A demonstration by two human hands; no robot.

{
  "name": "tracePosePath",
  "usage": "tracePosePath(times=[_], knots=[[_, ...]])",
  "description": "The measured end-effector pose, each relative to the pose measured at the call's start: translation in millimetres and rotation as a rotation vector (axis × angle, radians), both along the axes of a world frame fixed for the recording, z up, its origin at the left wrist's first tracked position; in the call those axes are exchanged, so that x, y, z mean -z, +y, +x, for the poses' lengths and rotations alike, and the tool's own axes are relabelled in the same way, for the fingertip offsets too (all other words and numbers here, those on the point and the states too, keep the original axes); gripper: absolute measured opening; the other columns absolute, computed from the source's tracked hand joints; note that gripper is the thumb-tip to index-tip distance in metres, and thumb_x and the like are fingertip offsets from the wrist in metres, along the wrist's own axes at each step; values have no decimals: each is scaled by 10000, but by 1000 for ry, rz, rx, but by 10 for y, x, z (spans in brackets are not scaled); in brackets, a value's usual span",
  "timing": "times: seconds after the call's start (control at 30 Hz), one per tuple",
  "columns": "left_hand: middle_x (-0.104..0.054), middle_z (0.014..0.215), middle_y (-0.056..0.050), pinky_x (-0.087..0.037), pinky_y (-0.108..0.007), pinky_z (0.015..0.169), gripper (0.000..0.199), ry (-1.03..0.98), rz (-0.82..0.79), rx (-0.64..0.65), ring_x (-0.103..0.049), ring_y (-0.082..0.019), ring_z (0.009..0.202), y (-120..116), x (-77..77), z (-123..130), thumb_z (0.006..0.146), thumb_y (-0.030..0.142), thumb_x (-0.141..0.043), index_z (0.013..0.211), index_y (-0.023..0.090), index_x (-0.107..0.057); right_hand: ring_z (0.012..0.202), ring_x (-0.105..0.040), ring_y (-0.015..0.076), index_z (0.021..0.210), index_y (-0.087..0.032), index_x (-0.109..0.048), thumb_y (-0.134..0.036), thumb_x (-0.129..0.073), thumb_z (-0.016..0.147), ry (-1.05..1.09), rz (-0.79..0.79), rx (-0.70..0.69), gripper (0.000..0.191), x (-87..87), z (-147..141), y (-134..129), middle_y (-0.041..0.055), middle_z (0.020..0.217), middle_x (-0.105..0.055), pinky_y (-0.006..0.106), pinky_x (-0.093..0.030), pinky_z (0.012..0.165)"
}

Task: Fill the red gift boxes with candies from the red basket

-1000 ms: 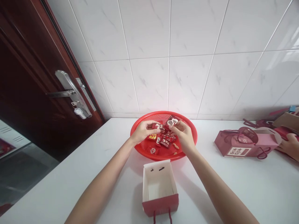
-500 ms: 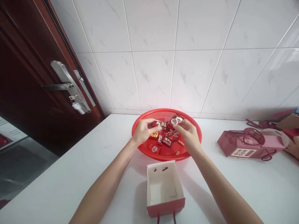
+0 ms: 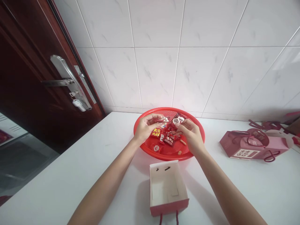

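Observation:
Over the red plastic basket [image 3: 168,157], my left hand [image 3: 145,127] pinches a dark red wrapped candy [image 3: 162,119] between thumb and fingers. My right hand [image 3: 191,132] holds another wrapped candy [image 3: 176,121] with white lettering patches. Several small red and brown packets [image 3: 170,140] lie in the basket below, one with yellow characters [image 3: 155,132]. A couple of peanut-like pieces [image 3: 182,142] rest on its right side. In front of the basket stands an open box [image 3: 169,207], white inside and red outside, with its cord handle toward me.
A closed pink-red gift box [image 3: 255,145] with a cord bow stands at the right. More boxes and ribbons [image 3: 290,125] lie behind it at the edge of view. White tiles [image 3: 157,75] back the table [image 3: 110,162]. A dark wooden door [image 3: 28,81] with keys is at left.
My left hand has lifted its candy slightly and tilted it, showing more of the packet with yellow characters below. The whole view has shifted a little; my right hand keeps its candy.

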State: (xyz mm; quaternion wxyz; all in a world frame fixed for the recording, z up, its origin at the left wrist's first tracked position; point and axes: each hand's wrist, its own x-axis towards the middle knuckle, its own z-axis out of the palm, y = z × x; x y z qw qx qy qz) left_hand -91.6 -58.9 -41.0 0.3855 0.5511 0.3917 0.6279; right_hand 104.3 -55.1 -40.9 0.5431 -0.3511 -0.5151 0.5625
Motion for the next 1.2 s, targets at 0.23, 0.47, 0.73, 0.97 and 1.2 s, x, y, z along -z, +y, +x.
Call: tracePosePath(times=[0.23, 0.47, 0.73, 0.97, 1.2], knots=[[-796, 1075, -82, -581, -443, 965, 313, 51, -4, 46, -721, -301, 1077, -58, -36, -9, 639, 245, -846, 942, 182, -800, 645, -695, 185, 779, -204, -635, -477, -895, 633, -25, -6, -25, 404, 1, 3, -5, 22, 754, -750, 300, -516, 627], [-763, 1220, -105, -555, -439, 1009, 301, 159, -10, 88, -676, -324, 1194, -71, -38, -13, 704, 316, -825, 972, 181, -807, 653, -706, 211, 910, -207, -697, -469, -867, 651, -30, -5, -26, 406, -17, -4, -15, 27, 795, -760, 349, -563, 660], [-754, 1223, -100, -556, -422, 1021, 389, 226, -9, 95, -674, -294, 1193, -49, 11, 9, 725, 301, -817, 1087, 175, -753, 632, -718, 236, 850, -217, -668, -466, -883, 645, -58, -35, -76, 388, -18, -19, -22, 26, 709, -742, 355, -568, 623], [-733, 1273, -108, -542, -424, 1042, 475, 268, -71, 86, -649, -306, 1235, -61, -14, 13, 701, 306, -836, 1145, 176, -726, 621, -724, 242, 837, -231, -650, -439, -864, 665, -37, -34, -125, 345, -16, -34, -47, 25, 720, -742, 369, -587, 598], [-751, 1224, -102, -547, -423, 993, 457, 292, -197, -2, -657, -308, 1189, -22, 13, -8, 639, 304, -848, 1073, 186, -765, 610, -703, 211, 774, -240, -638, -372, -813, 686, -36, -38, -4, 236, -6, -54, -36, 19, 744, -751, 343, -580, 562]])
